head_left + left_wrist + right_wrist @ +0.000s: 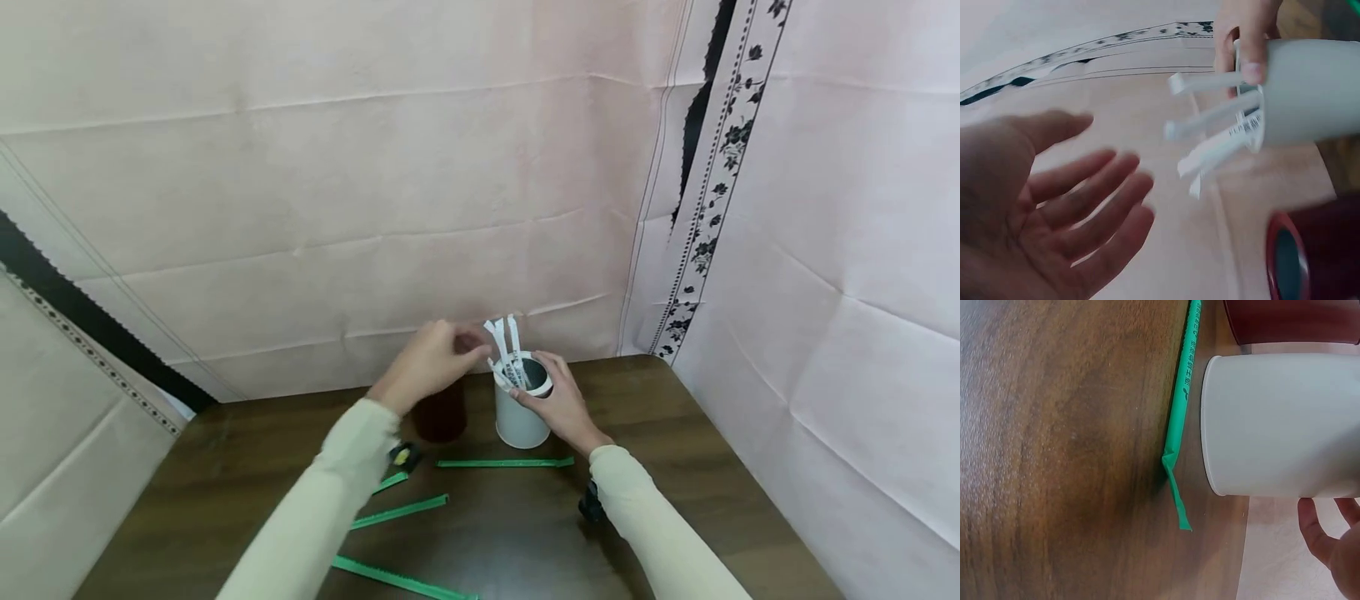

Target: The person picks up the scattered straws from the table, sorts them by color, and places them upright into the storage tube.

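A white cylindrical canister (522, 419) stands upright on the table, with several white paper-wrapped straws (508, 350) leaning out of its mouth. My right hand (558, 400) grips the canister at its upper side, fingers round the rim. Just left of the straws is my left hand (435, 362); in the left wrist view its fingers are spread loosely, apart from the straws and holding nothing. A dark red cup (440, 414) stands below the left hand, partly hidden by it. In the right wrist view, a green paper-wrapped straw (1180, 406) lies in front of the canister.
More green wrapped straws (401, 511) lie on the brown table (247, 492), some partly behind the left sleeve. A small black and yellow object (405, 456) sits near the red cup. A black object (592, 504) is beside the right sleeve. Pale cloth (337, 208) hangs behind.
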`<state>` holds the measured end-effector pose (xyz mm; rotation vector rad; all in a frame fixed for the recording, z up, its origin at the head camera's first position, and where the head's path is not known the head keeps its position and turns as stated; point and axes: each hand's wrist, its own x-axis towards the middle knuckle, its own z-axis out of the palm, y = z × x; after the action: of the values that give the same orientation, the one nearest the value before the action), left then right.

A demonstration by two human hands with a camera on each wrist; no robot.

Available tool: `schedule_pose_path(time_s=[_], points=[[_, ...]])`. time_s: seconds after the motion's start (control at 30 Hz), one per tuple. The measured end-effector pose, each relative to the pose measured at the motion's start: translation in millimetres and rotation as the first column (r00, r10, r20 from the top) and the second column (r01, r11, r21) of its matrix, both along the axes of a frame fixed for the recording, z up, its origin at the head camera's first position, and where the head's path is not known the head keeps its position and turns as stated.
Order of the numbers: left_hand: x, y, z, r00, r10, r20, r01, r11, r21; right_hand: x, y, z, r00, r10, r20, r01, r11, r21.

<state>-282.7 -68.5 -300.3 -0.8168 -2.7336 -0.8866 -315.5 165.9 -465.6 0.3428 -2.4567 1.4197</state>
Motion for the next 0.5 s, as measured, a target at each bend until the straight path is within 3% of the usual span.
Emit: schedule_pose_path(time_s=[0.1,0.27,0.37,0.5], points=[[27.0,-47.0,-9.6,0.994,-0.083,0.066,0.083,0.997,0.002,-0.7,1,-0.2,1.000,-0.008,0.001,0.008,1.000,0.012],[75.1,-123.8,-45.1,0.963,-0.180,0.202,0.184,0.983,-0.001,0.2,3,-1.3,1.000,-0.014,-0.003,0.014,1.000,0.012],[104.3,-158.0,-72.7,0.931,-0.234,0.279,0.229,0.972,0.048,1.0,3,-1.6,1.000,-0.008,0.001,0.008,1.000,0.009],[135.8,-188.8,-116.3,0.860,-0.334,0.386,0.290,0.942,0.170,1.8,3,-2.0,1.000,0.013,0.008,-0.013,1.000,0.018]])
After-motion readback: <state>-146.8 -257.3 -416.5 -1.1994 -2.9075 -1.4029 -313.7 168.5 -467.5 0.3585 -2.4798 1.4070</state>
